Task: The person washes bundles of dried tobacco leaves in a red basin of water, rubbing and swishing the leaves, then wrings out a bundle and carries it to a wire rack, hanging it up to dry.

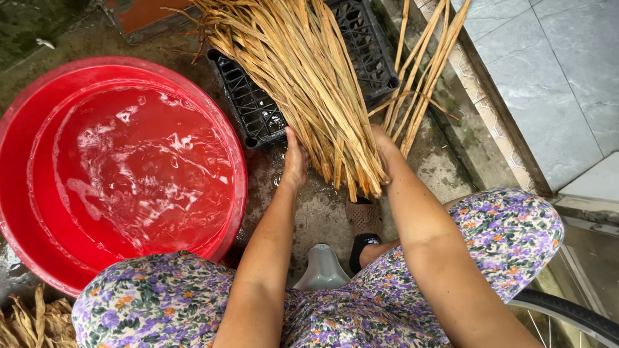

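Both hands press against the near end of a bundle of dried leaves from opposite sides. Left hand stands flat, fingers straight and together, its palm against the bundle's left edge. Right hand meets the right edge; its fingers are hidden behind the leaves, so I cannot tell how far they curl. The bundle lies slanted across a black plastic crate, its cut ends hanging past the crate's near rim above wet concrete. A smaller loose sheaf of leaves lies just right of the crate. Left of the crate, touching it, stands a red tub of rippling water. More dried leaves lie at the lower left corner. Floral-print clothing covers the person's knees, and a sandal shows between them.
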`<state>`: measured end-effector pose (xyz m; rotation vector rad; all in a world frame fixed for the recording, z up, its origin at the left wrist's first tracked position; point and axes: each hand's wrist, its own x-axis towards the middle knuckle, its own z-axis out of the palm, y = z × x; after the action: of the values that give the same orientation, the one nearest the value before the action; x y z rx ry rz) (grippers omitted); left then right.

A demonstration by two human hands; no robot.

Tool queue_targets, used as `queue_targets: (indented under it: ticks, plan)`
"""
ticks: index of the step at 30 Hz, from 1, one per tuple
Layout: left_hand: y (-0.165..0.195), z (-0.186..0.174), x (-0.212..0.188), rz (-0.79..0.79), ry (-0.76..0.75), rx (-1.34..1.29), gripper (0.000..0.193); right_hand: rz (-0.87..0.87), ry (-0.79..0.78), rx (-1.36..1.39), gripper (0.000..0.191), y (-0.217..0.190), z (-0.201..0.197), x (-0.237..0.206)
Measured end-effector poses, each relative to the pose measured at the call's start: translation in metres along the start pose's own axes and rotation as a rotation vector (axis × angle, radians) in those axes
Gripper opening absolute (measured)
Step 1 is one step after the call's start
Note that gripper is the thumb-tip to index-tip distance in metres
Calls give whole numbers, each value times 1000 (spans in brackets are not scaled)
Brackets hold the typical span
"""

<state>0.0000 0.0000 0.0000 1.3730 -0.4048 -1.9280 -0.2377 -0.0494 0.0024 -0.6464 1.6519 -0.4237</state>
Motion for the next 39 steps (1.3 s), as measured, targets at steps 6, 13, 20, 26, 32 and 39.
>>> queue_targets:
  ticks: [6,13,20,26,32,39]
  plan:
    - [4,-6,-4,-69,-35,-27,115,-59,-41,-2,56,0,20,-6]
    - [-1,-12,1,-61,-209,-141,118,-26,-67,64,55,-10,40,-10]
    - [3,-7,-12,-168,11,-197,108,-129,-96,51,49,-6,48,-13]
    - [-4,-3,-2,-36,40,-595,86,-103,-23,166,42,4,33,-14]
    - [-13,-18,-5,-25,136,-493,58,-174,-105,255,34,1,32,-11]
    - [-8,-23,-8,18,55,-457,62,-230,99,235,34,3,33,-6]
